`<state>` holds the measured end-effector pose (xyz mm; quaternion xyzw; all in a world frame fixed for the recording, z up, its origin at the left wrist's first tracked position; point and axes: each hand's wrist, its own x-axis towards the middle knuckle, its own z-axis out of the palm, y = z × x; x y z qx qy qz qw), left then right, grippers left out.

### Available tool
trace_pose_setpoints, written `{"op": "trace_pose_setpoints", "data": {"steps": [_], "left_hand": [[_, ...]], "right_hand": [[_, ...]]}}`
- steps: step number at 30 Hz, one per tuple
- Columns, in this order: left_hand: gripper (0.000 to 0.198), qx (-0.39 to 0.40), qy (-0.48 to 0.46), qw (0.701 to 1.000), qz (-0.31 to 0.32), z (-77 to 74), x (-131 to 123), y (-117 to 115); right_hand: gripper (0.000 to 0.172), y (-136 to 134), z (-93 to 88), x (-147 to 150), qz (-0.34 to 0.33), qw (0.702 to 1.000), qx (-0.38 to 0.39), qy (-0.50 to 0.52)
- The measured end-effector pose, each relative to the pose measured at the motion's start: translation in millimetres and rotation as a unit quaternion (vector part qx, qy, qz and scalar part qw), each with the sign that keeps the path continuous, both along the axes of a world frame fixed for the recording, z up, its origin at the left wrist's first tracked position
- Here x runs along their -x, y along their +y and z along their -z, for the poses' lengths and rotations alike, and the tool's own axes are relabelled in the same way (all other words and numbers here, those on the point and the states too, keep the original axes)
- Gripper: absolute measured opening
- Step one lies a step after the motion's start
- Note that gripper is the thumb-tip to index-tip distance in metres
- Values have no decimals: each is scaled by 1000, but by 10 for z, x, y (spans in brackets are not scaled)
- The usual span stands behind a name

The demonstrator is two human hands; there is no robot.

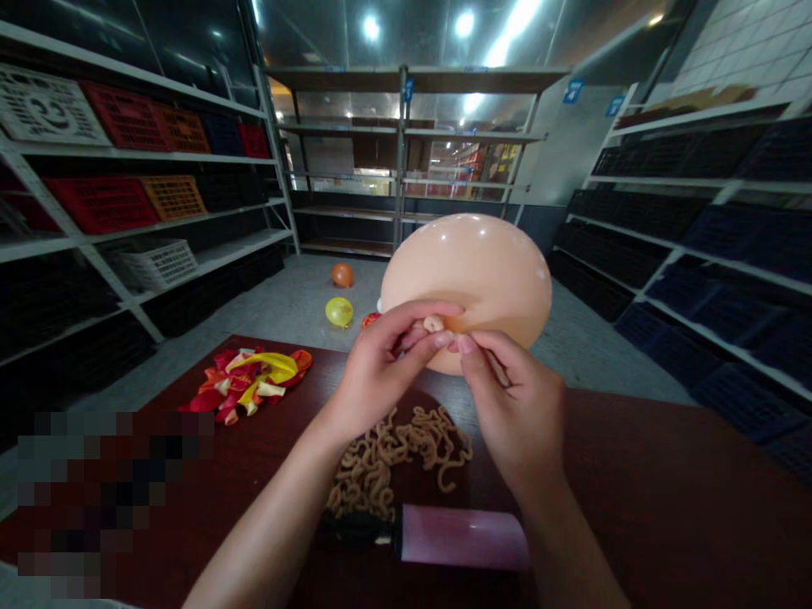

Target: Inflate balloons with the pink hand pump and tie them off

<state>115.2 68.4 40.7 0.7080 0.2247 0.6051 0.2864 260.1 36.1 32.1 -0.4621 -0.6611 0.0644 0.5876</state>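
A large inflated peach balloon (469, 262) is in front of me, its neck side turned toward my hands. My left hand (399, 347) is closed on the balloon's neck, and the rolled pale mouth (434, 323) sticks out between thumb and fingers. Close beside it, my right hand (517, 381) pinches at the same neck with thumb and forefinger. A short beige strand shows along the right hand's fingers; whether it is cord or balloon rubber I cannot tell. Under my hands a heap of curly brown cords (374, 465) lies on the dark table (666, 491).
A pink hand pump (463, 537) lies near the table's front. At the left is a pile of deflated balloons (254, 376). An orange balloon (342, 275) and a yellow balloon (339, 312) rest on the floor beyond. Shelves with crates (114, 203) line the sides.
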Motion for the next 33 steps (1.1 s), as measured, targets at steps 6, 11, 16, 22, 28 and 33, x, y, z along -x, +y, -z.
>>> {"op": "trace_pose_setpoints", "data": {"steps": [6, 11, 16, 22, 28, 33], "left_hand": [[19, -74, 20, 993, -92, 3, 32, -15], [25, -22, -29, 991, -129, 0, 45, -59], [31, 30, -143, 984, -98, 9, 16, -12], [33, 105, -233, 967, -14, 19, 26, 54], [33, 181, -233, 951, 86, 16, 62, 93], [29, 235, -225, 925, 196, -17, 73, 98]], "right_hand": [[22, -11, 14, 29, 3, 999, -23, -41], [23, -33, -9, 41, 18, 995, -22, -100], [27, -50, -9, 63, 3, 991, -11, -137], [27, -42, -13, 79, -22, 990, -6, -140], [28, -2, 16, 56, -46, 994, 42, -85], [33, 49, 5, -2, -86, 992, 90, 28]]}}
